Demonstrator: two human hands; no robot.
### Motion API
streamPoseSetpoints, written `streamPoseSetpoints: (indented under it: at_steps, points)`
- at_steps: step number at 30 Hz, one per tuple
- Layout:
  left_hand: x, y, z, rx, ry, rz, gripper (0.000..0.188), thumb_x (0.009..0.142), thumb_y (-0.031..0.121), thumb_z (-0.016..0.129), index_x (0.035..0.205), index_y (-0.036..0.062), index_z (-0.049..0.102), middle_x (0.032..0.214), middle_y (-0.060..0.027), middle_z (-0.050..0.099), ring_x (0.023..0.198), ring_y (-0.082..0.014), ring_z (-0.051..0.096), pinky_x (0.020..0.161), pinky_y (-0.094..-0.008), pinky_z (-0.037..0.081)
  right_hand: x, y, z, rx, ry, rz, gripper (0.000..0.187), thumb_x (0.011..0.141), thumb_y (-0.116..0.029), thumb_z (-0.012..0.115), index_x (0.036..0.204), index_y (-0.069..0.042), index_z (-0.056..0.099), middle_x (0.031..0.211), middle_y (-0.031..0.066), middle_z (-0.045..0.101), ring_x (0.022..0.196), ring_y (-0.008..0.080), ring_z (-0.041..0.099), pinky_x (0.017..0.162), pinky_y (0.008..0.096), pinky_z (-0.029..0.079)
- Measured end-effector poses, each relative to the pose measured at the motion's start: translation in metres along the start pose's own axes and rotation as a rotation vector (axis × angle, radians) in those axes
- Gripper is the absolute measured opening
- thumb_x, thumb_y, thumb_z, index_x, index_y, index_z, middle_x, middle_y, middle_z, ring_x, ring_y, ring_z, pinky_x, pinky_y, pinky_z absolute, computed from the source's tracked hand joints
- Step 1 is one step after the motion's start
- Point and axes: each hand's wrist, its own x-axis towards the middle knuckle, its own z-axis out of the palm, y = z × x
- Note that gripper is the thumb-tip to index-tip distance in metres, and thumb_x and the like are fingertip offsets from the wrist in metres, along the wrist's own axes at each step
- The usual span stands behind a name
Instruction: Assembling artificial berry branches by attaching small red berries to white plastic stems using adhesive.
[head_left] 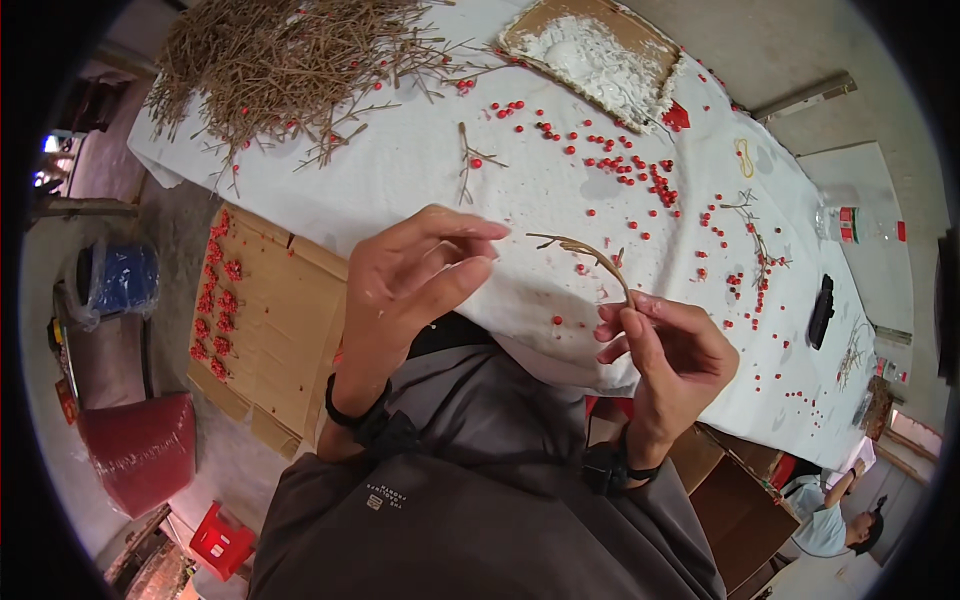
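Between the thumb and fingers of my right hand (672,345) is the lower end of a thin brown twig (590,250). The twig curves up and to the left, with short side shoots at its tip. My left hand (425,270) hovers to the left of that tip, fingers apart and holding nothing I can see. Under and beyond my hands lies a white cloth (420,200) over the table. Many loose red berries (625,165) are scattered on it, thickest beyond my right hand. A small forked twig (467,165) with a red berry rests past my left hand.
A large heap of brown twigs (290,70) covers the far left. A cardboard piece (530,20) bearing white paste lies at the far side. Clusters of red berries sit on a cardboard sheet (270,310) at left. A plastic bottle (860,225) and another person (830,520) are at right.
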Motion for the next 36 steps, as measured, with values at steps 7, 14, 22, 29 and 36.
streamPoseSetpoints:
  at_steps: [7,14,22,29,36]
  points:
    - [0.008,-0.027,-0.014,0.227,-0.015,0.119,0.014,0.088,0.002,0.066,0.1,-0.0044,0.068,0.089,-0.0062,0.065,0.082,-0.0088,0.059,0.074,-0.0227,0.046,0.006,0.004,-0.001,-0.121,0.073,-0.062,0.017,0.079,0.016,0.065,0.094,0.009,0.069,0.087,0.017,0.071,0.076,0.0203,0.07,0.06,0.0261,0.058]
    - [0.044,-0.028,-0.052,0.268,0.328,0.112,0.017,0.094,0.007,0.058,0.096,-0.0083,0.065,0.078,-0.0094,0.064,0.065,-0.0114,0.058,0.064,-0.0223,0.047,0.047,-0.016,-0.034,-0.782,-0.061,-0.389,0.023,0.074,0.013,0.07,0.094,0.003,0.072,0.086,0.013,0.072,0.073,0.0181,0.069,0.062,0.0254,0.056]
    - [0.042,-0.028,-0.049,0.274,0.43,0.034,0.016,0.092,0.009,0.064,0.093,-0.0063,0.067,0.073,-0.0072,0.065,0.06,-0.008,0.058,0.052,-0.0212,0.047,0.083,-0.031,-0.025,-0.978,-0.268,-0.546,0.023,0.072,0.012,0.071,0.094,0.005,0.07,0.088,0.0129,0.072,0.075,0.0194,0.07,0.058,0.0251,0.056]
    - [0.042,-0.027,-0.047,0.322,0.46,0.034,0.017,0.093,0.008,0.061,0.092,-0.0084,0.066,0.074,-0.0093,0.064,0.058,-0.0092,0.057,0.051,-0.0213,0.046,0.124,-0.022,-0.023,-0.747,-0.071,-0.157,0.013,0.082,0.004,0.069,0.094,0.008,0.069,0.082,0.0127,0.07,0.067,0.015,0.067,0.052,0.0238,0.053]
    - [0.044,-0.03,-0.045,0.323,0.489,0.066,0.017,0.093,0.007,0.061,0.09,-0.0088,0.065,0.073,-0.0098,0.064,0.057,-0.0092,0.057,0.05,-0.0215,0.046,0.209,-0.014,-0.022,-0.794,-0.104,-0.039,0.021,0.088,-0.013,0.069,0.095,0.007,0.07,0.076,0.0092,0.069,0.061,0.0105,0.063,0.047,0.0229,0.048]
